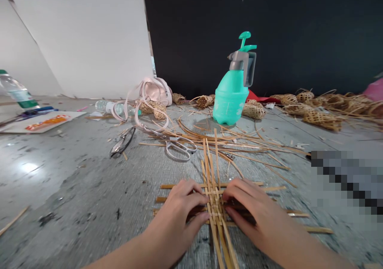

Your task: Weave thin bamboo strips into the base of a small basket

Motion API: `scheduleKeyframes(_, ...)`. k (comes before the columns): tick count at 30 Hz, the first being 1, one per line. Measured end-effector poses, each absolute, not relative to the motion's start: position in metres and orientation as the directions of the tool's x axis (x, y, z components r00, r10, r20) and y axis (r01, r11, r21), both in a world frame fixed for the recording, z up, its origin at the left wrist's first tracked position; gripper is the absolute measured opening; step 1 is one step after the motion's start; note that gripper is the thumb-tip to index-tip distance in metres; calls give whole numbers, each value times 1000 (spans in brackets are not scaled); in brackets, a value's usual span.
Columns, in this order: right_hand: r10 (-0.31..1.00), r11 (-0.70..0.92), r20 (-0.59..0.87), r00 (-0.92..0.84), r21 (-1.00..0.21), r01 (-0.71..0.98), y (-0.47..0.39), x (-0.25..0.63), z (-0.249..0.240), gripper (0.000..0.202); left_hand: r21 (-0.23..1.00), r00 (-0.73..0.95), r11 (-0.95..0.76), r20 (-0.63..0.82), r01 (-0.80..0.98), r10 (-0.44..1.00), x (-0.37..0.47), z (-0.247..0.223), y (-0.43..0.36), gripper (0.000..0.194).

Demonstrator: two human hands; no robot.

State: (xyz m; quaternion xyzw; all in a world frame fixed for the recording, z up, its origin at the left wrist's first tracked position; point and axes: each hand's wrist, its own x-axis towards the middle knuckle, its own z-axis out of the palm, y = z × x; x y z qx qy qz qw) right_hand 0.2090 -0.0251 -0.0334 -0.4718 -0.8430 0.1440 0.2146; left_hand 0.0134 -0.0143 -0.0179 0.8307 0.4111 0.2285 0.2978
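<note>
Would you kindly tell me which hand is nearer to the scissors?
Left: the left hand is on the near side of the scissors; the right hand is farther off, to their right.

Both arms bare, coming in from the near edge: L forearm [128,253] slants up from near L, R forearm [311,247] from near R, both twd ctr. L grip [182,209]: back up, fingers curled R, thumb [197,224] on near side, gap btwn thumb & idx. R grip [253,205] abt a mirror, fingers bent L, thumb nearer. Tips face, close but apart. Pinch force: can't tell.
</note>
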Motion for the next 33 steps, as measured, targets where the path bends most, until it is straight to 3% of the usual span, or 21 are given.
scheduleKeyframes(14,861,505,193,-471,-442,741,-24,208,-30,14,651,606,-537,146,537,782,12,-16,-13,10)
scheduleKeyframes(20,875,483,279,-396,-445,754,-11,214,-32,15,643,603,-544,156,539,783,12,-15,-14,13)
scheduleKeyframes(33,862,501,298,-410,-388,774,-6,210,-39,12,655,611,-545,158,523,776,11,-15,-12,15)
